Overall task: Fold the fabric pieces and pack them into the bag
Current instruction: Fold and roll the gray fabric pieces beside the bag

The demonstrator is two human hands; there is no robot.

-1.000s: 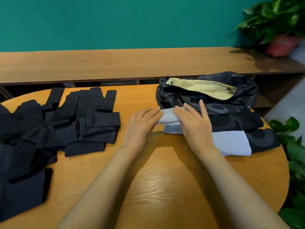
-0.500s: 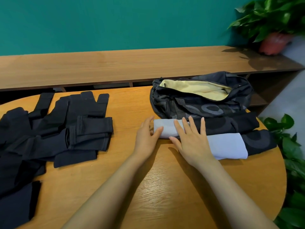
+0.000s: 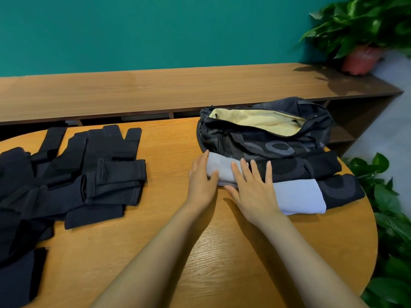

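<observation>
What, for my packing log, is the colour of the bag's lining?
The lining is pale yellow, inside the dark bag; head view.

Brightness: you are working in even, fairly bright indoor light; nothing is blown out.
Shadows: a soft one lies on the table [image 3: 89, 252] just left of your right forearm [image 3: 295, 247]; the potted plant [image 3: 360, 30] throws a darker patch on the shelf [image 3: 155, 90].
Glare: a pale sheen sits on the varnish nearest you.
Distortion: the wide lens bows the shelf's edge and the table's rim.
Detail: the dark fabric pile [image 3: 73, 174] swallows its own folds; the leaves at the right edge look soft.
</observation>
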